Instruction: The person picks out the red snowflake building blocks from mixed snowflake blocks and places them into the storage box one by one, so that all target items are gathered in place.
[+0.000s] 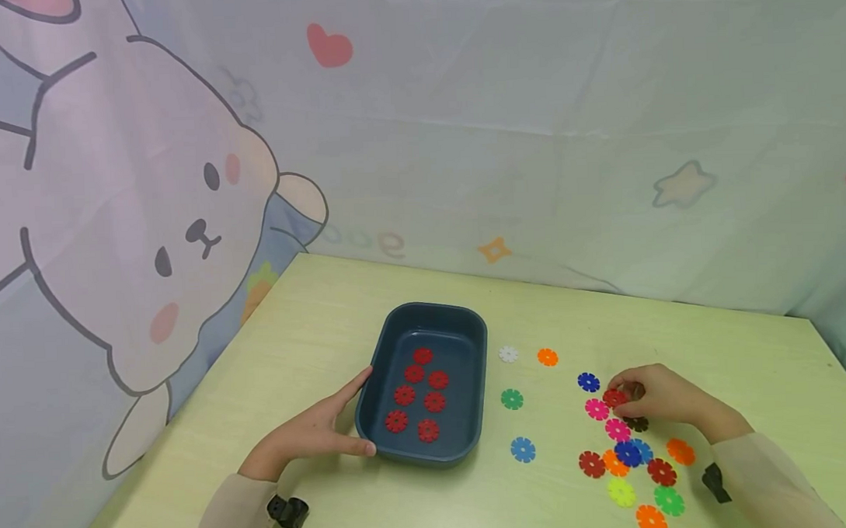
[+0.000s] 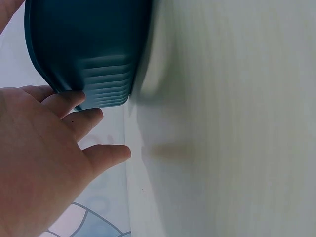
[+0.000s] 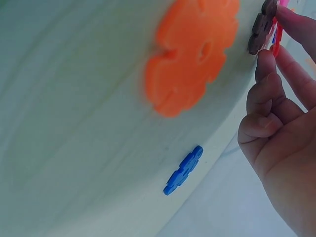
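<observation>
My left hand [image 1: 313, 429] rests against the left side of a dark blue rectangular tray [image 1: 484, 371], fingers and thumb spread along its edge. In the left wrist view the fingertips are right at the tray's rim [image 2: 30, 49]. Several red notched discs [image 1: 435, 402] lie flat inside the tray. My right hand [image 1: 669, 399] pinches another red notched disc [image 1: 614, 398] between thumb and fingers, close over the loose pile. A dark brown disc [image 3: 261, 27] is beside those fingertips, with pink discs [image 1: 618, 430] just to the left.
Loose discs in several colours lie on the table right of the tray, including a green one [image 1: 512, 399], a light blue one [image 1: 523, 449] and a white one [image 1: 508, 354]. Some overlap, such as the dark blue disc [image 1: 628, 454]. A printed curtain [image 1: 530, 136] hangs behind.
</observation>
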Tool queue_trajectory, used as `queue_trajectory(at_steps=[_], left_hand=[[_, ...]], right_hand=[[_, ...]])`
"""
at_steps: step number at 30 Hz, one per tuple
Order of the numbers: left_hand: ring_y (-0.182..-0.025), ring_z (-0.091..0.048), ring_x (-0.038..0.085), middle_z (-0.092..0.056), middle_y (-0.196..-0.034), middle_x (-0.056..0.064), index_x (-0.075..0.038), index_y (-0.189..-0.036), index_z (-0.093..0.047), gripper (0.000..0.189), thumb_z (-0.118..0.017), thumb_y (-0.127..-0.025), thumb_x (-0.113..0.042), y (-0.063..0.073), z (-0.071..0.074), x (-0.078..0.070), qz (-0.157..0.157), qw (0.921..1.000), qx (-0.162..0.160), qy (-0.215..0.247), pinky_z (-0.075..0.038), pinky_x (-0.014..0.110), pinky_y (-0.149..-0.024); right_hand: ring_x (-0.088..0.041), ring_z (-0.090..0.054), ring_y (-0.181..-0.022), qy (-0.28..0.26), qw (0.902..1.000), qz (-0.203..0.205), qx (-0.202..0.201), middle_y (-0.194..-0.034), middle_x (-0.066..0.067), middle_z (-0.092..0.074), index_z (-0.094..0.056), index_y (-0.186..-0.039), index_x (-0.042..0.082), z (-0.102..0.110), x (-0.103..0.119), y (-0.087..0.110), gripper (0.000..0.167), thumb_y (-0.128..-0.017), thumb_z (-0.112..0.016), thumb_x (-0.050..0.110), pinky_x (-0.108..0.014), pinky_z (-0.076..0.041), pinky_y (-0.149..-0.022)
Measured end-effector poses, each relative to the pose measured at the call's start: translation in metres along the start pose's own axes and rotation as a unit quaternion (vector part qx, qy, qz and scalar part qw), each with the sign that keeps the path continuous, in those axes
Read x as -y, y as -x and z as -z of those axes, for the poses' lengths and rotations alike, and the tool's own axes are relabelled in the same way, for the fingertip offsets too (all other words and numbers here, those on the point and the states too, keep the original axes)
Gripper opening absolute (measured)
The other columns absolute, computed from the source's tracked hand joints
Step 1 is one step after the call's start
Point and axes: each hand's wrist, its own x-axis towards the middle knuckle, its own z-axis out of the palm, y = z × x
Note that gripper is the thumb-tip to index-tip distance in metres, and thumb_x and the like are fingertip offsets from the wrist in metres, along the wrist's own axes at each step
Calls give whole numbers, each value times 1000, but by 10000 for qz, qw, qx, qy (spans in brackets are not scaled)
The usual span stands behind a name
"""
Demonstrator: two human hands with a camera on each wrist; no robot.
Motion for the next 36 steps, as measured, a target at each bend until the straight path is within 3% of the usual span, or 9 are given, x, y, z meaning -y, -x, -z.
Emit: queue_trajectory(at_steps=[8,16,24,36], left_hand=[[-146,-9,40,-8,-161,17,-14,-157,-3,110,-80,-80,-29,0,0,0,22,10000,-16,-20,-19,64,-110],[-146,-9,39,-8,-161,17,-14,-157,-3,109,-79,-80,-31,-1,0,0,59,10000,-10,-53,-19,63,-110],[-146,-8,37,-7,-161,15,-15,-157,-4,109,-79,-80,-33,-1,1,-1,129,9999,-5,-10,-18,62,-111],[-147,-9,36,-7,-161,14,-15,-157,-4,110,-80,-80,-32,-1,0,0,82,10000,-20,-41,-18,62,-111]], right_hand=[[-16,-52,-74,22,9999,98,-91,-82,1,-58,-68,-109,6,8,11,1,37,-80,-79,27,-24,-48,-60],[-14,-50,-73,289,9969,621,-389,-85,4,-60,-68,-108,7,21,36,-4,33,-82,-77,26,-23,-47,-58],[-13,-49,-73,438,9916,1120,-477,-87,5,-60,-69,-108,8,28,67,-22,30,-83,-76,24,-23,-45,-59],[-18,-51,-76,749,9738,2083,-520,-87,7,-59,-70,-105,13,24,127,-56,25,-83,-76,22,-27,-45,-65]])
